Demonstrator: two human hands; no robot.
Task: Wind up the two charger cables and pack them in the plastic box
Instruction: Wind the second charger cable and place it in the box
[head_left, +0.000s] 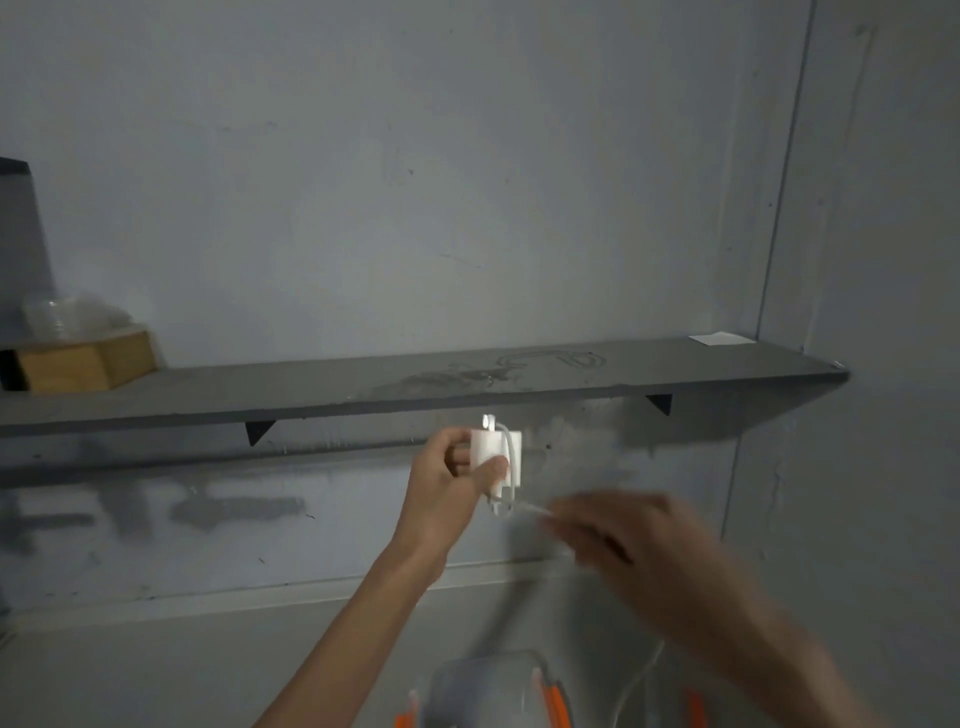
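My left hand (445, 483) grips a white charger block (487, 447) held up in front of the wall, just below the shelf. Its thin white cable (511, 467) loops around the block's right side. My right hand (618, 530) is blurred and pinches the cable just right of the block. A clear plastic box (483, 691) with orange clips lies at the bottom edge, partly cut off. Another stretch of white cable (641, 680) hangs down right of the box.
A dark grey shelf (415, 389) runs across the wall. At its left end stand a wooden hexagonal box (85, 364), stacked clear cups (57, 317) and a dark container (21, 234). A white paper slip (722, 339) lies at its right end.
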